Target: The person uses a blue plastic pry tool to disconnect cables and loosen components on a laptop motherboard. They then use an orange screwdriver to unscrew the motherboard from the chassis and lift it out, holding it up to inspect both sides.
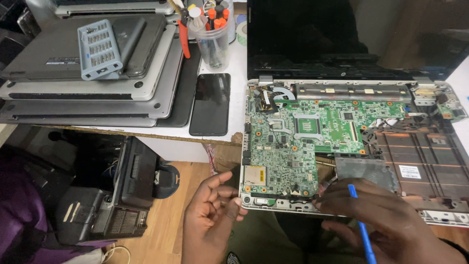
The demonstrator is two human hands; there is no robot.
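Resting at the lower right of the frame, right hand [386, 220] closed around a blue tool [360, 226], fingertips touching the front edge of the opened laptop base [430, 161] near the bottom of the green circuit board [288, 146]. Lower end of the tool cut off by the bottom edge of the frame; upper tip poking out above the knuckles. Left hand [210, 215] at lower centre, just beside the base's front left corner, fingers loosely curled, holding nothing that can be made out; whether a small part sits between the fingertips, impossible to tell.

Standing at top centre, a clear plastic cup [214, 41] packed with orange-capped and white-capped tools, shafts visible through the wall. Beside it, red-handled pliers [183, 36], partly hidden behind the cup. At upper left, a grey-blue bit case [99, 49] lying open on a stack of closed laptops [88, 93], rows of small bits inside, too small to tell apart. Black phone [210, 103] lying flat on the white table [237, 63] between the stack and the laptop base.

Dark screen [351, 34] at upper right, upper part cut off. Below the table at lower left, dark equipment [112, 195] on the wooden floor, hard to make out.
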